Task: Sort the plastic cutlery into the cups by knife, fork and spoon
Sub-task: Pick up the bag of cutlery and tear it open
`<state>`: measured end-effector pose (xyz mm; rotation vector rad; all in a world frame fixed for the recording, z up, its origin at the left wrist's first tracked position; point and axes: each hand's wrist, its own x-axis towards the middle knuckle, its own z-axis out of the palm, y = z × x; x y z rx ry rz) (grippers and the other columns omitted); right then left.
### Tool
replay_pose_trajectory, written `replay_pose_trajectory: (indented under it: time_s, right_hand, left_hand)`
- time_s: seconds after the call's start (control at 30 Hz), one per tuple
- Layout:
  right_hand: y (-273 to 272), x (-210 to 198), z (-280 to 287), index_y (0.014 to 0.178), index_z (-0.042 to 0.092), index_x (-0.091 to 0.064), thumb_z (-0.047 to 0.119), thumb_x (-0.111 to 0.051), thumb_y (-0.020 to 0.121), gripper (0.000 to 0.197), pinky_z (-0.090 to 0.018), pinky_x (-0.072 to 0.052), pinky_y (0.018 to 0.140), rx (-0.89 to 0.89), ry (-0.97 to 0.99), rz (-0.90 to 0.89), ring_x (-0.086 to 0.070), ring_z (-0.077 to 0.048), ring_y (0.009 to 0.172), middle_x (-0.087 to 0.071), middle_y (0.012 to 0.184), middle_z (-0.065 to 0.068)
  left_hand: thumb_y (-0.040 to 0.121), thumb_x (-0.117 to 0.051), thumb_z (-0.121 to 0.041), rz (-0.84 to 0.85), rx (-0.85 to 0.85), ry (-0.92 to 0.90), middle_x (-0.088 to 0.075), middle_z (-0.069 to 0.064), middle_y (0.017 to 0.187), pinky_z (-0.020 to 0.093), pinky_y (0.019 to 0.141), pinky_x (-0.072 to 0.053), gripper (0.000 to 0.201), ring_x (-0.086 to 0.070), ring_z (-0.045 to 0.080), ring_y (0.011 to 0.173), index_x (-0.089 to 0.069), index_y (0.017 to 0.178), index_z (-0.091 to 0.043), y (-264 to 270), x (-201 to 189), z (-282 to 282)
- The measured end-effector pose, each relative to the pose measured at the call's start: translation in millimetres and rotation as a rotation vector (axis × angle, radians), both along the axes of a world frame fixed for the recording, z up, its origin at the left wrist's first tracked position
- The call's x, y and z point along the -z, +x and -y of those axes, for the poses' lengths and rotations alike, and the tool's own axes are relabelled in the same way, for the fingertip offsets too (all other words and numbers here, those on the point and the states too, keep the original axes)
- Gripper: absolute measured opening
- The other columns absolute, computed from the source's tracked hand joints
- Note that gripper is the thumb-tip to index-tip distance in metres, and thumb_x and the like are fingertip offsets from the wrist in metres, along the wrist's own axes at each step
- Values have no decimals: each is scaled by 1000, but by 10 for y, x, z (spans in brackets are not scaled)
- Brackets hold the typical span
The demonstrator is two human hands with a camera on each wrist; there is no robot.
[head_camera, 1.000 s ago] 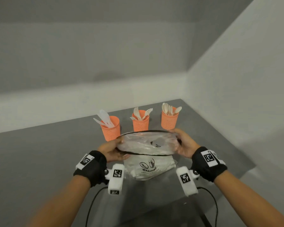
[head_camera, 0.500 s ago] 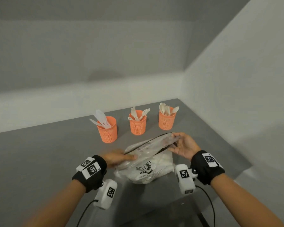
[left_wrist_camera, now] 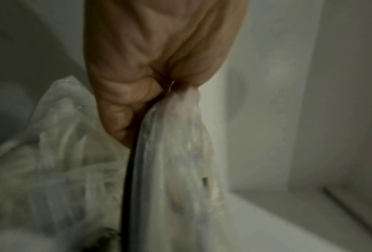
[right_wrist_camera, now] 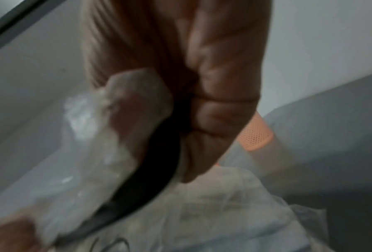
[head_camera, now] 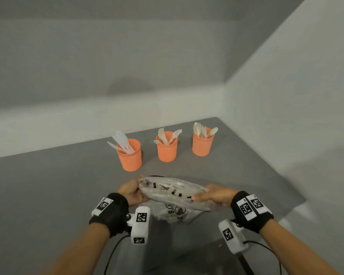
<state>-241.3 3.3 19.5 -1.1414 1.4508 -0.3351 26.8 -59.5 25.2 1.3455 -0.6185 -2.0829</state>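
Three orange mesh cups stand in a row at the back of the grey table. The left cup [head_camera: 130,155] holds white knives, the middle cup [head_camera: 167,149] forks, the right cup [head_camera: 202,144] spoons. In front of them I hold a clear plastic bag [head_camera: 173,192] with a black strip along its mouth and printed warning text. My left hand [head_camera: 131,192] pinches the bag's left end [left_wrist_camera: 180,119]. My right hand [head_camera: 213,197] grips the right end [right_wrist_camera: 137,105]. The bag's lower part hangs between my wrists above the table.
The grey table [head_camera: 58,195] sits in a corner, with a pale wall behind and another wall on the right. Its right edge runs close past my right wrist. One orange cup [right_wrist_camera: 256,134] shows behind my right fingers. Cables trail from both wrist cameras.
Half a second ago the left hand was low on the bag's side; it has come up to take the left end. The bag's mouth is now pulled flat between both hands.
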Motion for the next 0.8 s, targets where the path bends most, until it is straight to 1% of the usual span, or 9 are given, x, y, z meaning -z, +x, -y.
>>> replay_pose_trajectory:
  time_s: [0.07,0.17,0.2,0.3,0.43,0.57,0.63,0.7,0.8]
  right_hand:
    - [-65,-19,0,90,14,-67,36,-75,71,31,-23,-45,52,160,56,180,-55,-8,54,-65,70,1]
    - [-168,13,-3,93,8,-70,21,-91,46,53,-26,-56,58,533,81,672,-67,-16,60,-71,79,-7]
    - [-168,20,-8,92,7,-68,17,-86,52,45,-29,-58,60,620,74,737,-69,-19,62,-71,78,-9]
    - [-72,45,-7,88,8,-59,12,-51,85,10,-32,-58,50,807,96,803,-69,-22,57,-70,67,-10]
    - [72,139,-8,106,5,-62,17,-49,83,29,-34,-60,65,804,135,841,-70,-26,76,-71,90,-13]
    - [123,105,-27,116,9,-63,43,-45,90,46,-35,-55,84,538,87,679,-68,-23,94,-70,106,-11]
    - [111,82,-60,113,14,-62,63,-56,79,59,-33,-57,82,397,-23,364,-66,-17,95,-66,107,-6]
    - [86,26,-124,77,14,-54,53,-69,72,43,-11,-44,56,307,-273,-10,-57,3,63,-52,73,3]
    - [102,21,-162,59,17,-30,38,-67,82,48,-15,-27,42,151,-447,-245,-37,-2,37,-24,54,4]
  left_hand:
    - [97,-39,-35,97,32,-61,-67,11,89,34,54,-58,35,-67,25,69,-53,120,-11,-32,33,19]
    - [65,-67,-65,264,230,-349,-66,11,105,33,74,-57,75,-66,24,92,-53,118,-14,-34,-10,-24]
    - [55,-75,-62,371,329,-488,-63,6,103,27,77,-53,78,-63,18,93,-52,114,-15,-24,-29,-64]
    - [80,-70,-31,680,524,-791,-53,-4,76,14,64,-38,20,-48,6,69,-55,83,-17,-22,9,-150]
    - [93,-51,-34,696,353,-661,-60,9,75,29,73,-44,33,-54,20,69,-58,69,-13,8,108,-49]
    - [93,-46,-44,485,114,-234,-66,18,103,43,95,-47,42,-60,31,96,-64,100,-7,-27,203,32]
    - [96,-45,-34,710,122,-386,-61,13,82,40,87,-46,35,-55,26,86,-62,84,-6,-76,213,7]
    - [94,-48,-33,943,155,-663,-53,4,71,38,81,-44,30,-51,23,81,-51,73,-12,-73,184,-22]
    - [88,-56,-42,953,382,-887,-54,0,91,31,77,-42,31,-54,20,88,-50,101,-14,-27,171,-84]
